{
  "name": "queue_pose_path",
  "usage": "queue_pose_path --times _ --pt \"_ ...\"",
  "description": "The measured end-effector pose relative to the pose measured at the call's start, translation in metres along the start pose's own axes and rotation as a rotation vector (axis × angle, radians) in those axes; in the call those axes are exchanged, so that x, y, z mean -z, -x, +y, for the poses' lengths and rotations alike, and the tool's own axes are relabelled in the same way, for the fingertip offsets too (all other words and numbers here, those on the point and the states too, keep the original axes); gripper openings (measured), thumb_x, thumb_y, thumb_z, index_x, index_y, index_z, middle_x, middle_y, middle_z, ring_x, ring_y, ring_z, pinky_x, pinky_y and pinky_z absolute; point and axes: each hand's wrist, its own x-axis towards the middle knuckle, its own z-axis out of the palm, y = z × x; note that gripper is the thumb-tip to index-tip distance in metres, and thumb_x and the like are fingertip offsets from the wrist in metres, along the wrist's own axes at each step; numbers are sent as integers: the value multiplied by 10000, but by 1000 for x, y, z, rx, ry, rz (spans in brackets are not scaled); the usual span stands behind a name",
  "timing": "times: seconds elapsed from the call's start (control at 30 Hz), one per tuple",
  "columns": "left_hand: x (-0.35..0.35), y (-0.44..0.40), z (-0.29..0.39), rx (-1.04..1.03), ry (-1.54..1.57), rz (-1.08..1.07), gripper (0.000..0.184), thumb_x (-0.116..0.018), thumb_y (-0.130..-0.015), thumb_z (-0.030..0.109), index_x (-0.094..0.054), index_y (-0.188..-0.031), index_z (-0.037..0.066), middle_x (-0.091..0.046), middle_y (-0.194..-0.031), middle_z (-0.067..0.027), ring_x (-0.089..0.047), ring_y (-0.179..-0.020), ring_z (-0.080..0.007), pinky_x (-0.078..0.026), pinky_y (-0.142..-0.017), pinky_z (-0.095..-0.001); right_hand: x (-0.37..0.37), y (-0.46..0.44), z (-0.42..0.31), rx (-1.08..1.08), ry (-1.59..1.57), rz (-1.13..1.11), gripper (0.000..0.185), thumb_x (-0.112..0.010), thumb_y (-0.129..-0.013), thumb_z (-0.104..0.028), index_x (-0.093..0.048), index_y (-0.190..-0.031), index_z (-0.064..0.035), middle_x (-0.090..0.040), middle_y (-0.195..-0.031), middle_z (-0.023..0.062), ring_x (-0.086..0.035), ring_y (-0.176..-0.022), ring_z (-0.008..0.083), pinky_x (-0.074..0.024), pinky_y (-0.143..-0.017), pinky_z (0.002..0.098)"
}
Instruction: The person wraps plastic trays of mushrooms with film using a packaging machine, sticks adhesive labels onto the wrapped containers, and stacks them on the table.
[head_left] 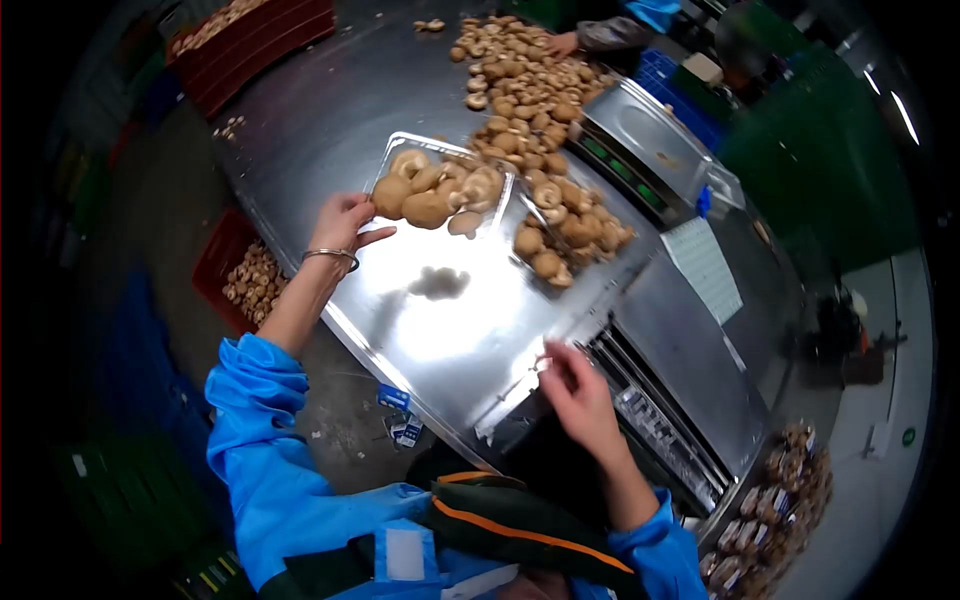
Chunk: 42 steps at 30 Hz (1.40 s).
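A clear tray of mushrooms (427,190) is at the middle of the metal table, tilted a little. At its left edge is my left hand (345,222), thumb and forefinger closed on the rim and the other fingers apart. My right hand (575,388) is over the table's near edge, beside the wrapping machine, its fingers curled; whether it holds anything is too small to tell. Right of the tray, a second heap of mushrooms (580,232) lies in clear packaging. Behind them spreads a large pile of loose mushrooms (520,90).
A scale (625,165) stands right of the pile. A co-worker's hand (563,44) touches the pile at the back. Red crates (215,290) are at the left, one below the table edge. A paper sheet (703,268) lies at the right, and packed mushrooms (770,505) sit lower right.
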Motion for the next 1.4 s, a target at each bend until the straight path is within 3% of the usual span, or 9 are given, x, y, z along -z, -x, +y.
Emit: queue_pose_path --times 0.17,0.57,0.73,0.97,1.07,1.2,1.3,1.33,1.4 --pt "-144 69 -17 -44 -47 -319 187 -539 -815 13 -442 -973 28 -482 -968 -109 -562 -925 -212 -587 -688 -369 79 -9 2 -254 -844 373 476 -525 -878 -170 -357 -1274 32 -521 -1167 129 -536 -970 171 -509 -722 322" --pt "-349 180 -154 -374 -982 -866 338 -663 -744 272 -579 -960 27 -613 -811 -107 -587 -734 -209 -470 -703 -315 266 180 135 -421 -92 697 424 -516 -821 -124 -447 -1205 41 -607 -970 134 -574 -654 147 -485 -556 297" --pt "-273 218 -135 -1233 -1306 -382 335 -669 -718 328 -618 -893 47 -522 -938 -110 -437 -924 -287 -297 -849 -419 246 276 143 -554 1013 809 273 -599 -760 -349 -654 -725 -84 -575 -747 97 -513 -767 308 -359 -717 439" --pt "-294 209 -164 -913 -1373 -602 332 -665 -702 368 -643 -601 52 -592 -643 -101 -531 -734 -241 -374 -728 -363 214 247 148 -377 647 699 264 -631 -761 -320 -600 -678 -71 -532 -648 48 -492 -640 212 -360 -600 353" --pt "-261 182 -148 -353 -900 -888 267 -637 -740 247 -548 -597 39 -484 -522 -12 -415 -432 -112 -315 -403 -254 227 271 117 -595 -510 615 222 -538 -847 -127 -460 -647 -71 -396 -545 -28 -350 -444 55 -226 -370 207" --pt "-205 215 -114 1107 308 -925 304 -549 -831 163 -397 -571 123 -346 -488 39 -299 -395 -66 -288 -344 -220 207 324 107 -311 -1690 399 268 -431 -882 -129 -382 -622 -88 -312 -537 -30 -259 -400 59 -232 -331 197" --pt "-244 235 -87 698 621 -1484 431 -381 -905 319 -333 -511 152 -310 -465 17 -304 -366 -138 -352 -336 -309 237 310 81 234 -1944 -20 262 -407 -886 -182 -378 -634 -117 -369 -555 -28 -330 -425 79 -268 -351 201" --pt "-272 232 -75 342 702 -1481 470 -302 -920 337 -327 -489 150 -356 -455 -14 -417 -454 -203 -472 -569 -387 258 302 87 475 -1991 -84 272 -397 -889 -197 -365 -627 -127 -390 -577 -24 -353 -445 85 -291 -373 214" --pt "-342 225 -34 421 858 -1004 429 -311 -915 242 -469 -542 104 -635 -790 -115 -535 -1053 -289 -296 -1013 -362 310 234 53 513 -1579 263 85 -478 -844 -103 -505 -828 -24 -538 -799 60 -505 -718 150 -405 -596 270"
